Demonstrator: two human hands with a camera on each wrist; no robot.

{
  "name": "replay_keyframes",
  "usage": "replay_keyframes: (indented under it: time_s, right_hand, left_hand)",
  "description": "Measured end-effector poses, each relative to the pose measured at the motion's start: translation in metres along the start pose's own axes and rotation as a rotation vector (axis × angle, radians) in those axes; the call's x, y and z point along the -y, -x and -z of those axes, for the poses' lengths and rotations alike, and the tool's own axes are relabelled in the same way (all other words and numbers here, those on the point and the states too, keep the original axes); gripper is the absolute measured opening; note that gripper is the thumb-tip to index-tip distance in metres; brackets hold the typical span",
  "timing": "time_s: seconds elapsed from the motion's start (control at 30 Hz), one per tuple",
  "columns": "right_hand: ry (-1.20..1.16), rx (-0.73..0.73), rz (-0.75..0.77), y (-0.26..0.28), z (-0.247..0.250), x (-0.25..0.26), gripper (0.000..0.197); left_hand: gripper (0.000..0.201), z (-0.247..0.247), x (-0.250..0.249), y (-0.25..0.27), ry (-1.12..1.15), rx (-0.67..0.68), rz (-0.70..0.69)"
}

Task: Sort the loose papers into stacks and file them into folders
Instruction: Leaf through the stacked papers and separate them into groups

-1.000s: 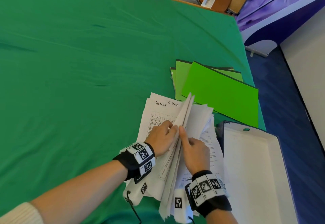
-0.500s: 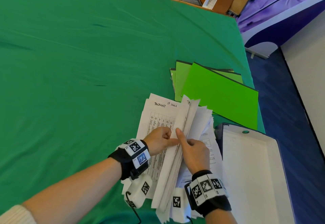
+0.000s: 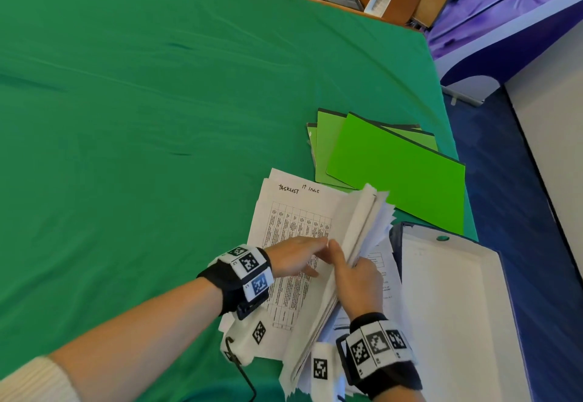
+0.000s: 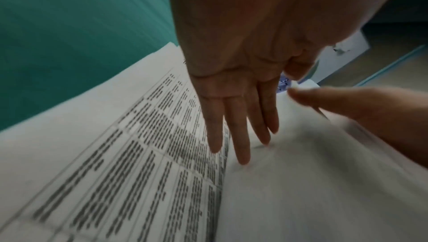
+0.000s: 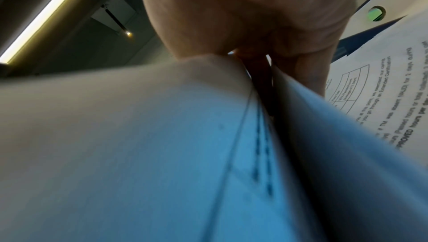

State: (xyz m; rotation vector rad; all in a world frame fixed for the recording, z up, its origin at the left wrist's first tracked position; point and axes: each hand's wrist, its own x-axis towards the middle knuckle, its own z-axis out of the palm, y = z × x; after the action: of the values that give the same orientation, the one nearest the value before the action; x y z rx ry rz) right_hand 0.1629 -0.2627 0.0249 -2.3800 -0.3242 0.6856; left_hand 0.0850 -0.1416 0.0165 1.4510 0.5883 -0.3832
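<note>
Left hand (image 3: pixel 295 255): mine, flat and released, fingers (image 4: pixel 241 132) straight, pressing the printed sheet (image 3: pixel 290 212) headed "TASKLIST" that lay face up beneath it.

Right hand (image 3: pixel 358 278): mine, just beside the left, grasping a wad of papers (image 3: pixel 356 228) stood on edge; thumb on the near face, fingers tucked among the leaves behind. The wad rose between my two hands and fanned at its far end.

More papers (image 3: pixel 383 263): loose under and right of my right hand, one bearing print and a small table.

Folders (image 3: pixel 394 165): green, overlapping in a heap beyond my hands, lying flat.

Box (image 3: pixel 457 307): white inside, dark-edged, open, just right of my right hand.

Surface (image 3: pixel 157 117): green cloth, spreading left of and beyond my hands.
</note>
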Motion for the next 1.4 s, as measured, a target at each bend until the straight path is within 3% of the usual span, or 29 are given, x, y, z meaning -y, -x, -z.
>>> replay_keyframes:
  time_s: [0.07,0.13,0.23,0.3,0.4,0.53,0.63,0.7,0.77,0.9,1.07,1.17,1.3,1.33,1.4]
  right_hand:
    - [0.025,-0.001,0.011,-0.003,0.001,-0.005,0.028]
    - [0.033,-0.009,0.016,-0.005,0.002,-0.01,0.018]
    - [0.024,-0.001,-0.004,-0.005,0.001,-0.013,0.019]
    - [0.002,0.0,0.001,-0.004,0.001,-0.013,0.019]
    - [-0.024,0.008,0.01,-0.004,0.005,-0.014,0.013]
    - [-0.075,0.025,-0.012,-0.004,0.006,-0.015,0.013]
    - [-0.071,-0.004,-0.031,-0.005,0.004,-0.015,0.017]
    - [-0.064,-0.02,-0.028,-0.006,0.002,-0.014,0.02]
    - [-0.045,-0.027,-0.02,-0.006,0.001,-0.014,0.023]
    - [-0.011,-0.045,-0.008,-0.007,-0.001,-0.012,0.024]
    - [0.001,0.007,0.096,0.003,-0.012,0.003,0.057]
    - [0.021,0.039,0.127,0.007,-0.019,0.007,0.068]
    - [0.068,0.014,0.128,0.002,-0.01,0.0,0.024]
    - [0.08,0.005,0.129,0.001,-0.008,-0.003,0.02]
    - [0.091,-0.003,0.117,-0.002,-0.006,-0.009,0.021]
  left_hand:
    - [0.057,0.009,-0.001,-0.005,-0.095,0.047,0.008]
    - [0.06,0.024,-0.002,-0.012,-0.273,0.006,-0.008]
    - [0.053,0.063,-0.006,-0.034,-0.68,-0.377,-0.023]
    - [0.049,0.089,-0.01,-0.045,-0.866,-0.565,0.06]
    - [0.044,0.117,-0.014,-0.052,-0.977,-0.515,0.151]
    - [0.022,0.123,-0.011,-0.055,-1.053,-0.614,0.028]
    - [0.026,0.119,-0.011,-0.052,-1.137,-0.639,-0.05]
    - [0.031,0.114,-0.011,-0.048,-1.103,-0.556,-0.158]
    - [0.04,0.106,-0.011,-0.04,-0.91,-0.502,-0.23]
    - [0.077,0.08,-0.01,-0.009,-0.23,-0.309,-0.043]
    - [0.093,0.027,-0.006,0.015,0.167,-0.057,0.004]
    - [0.093,0.004,-0.011,0.004,0.094,0.001,-0.014]
    - [0.078,0.014,-0.011,-0.01,-0.087,-0.068,0.007]
    - [0.07,0.024,-0.009,-0.015,-0.212,-0.15,-0.002]
    - [0.055,0.052,-0.006,-0.029,-0.487,-0.437,-0.014]
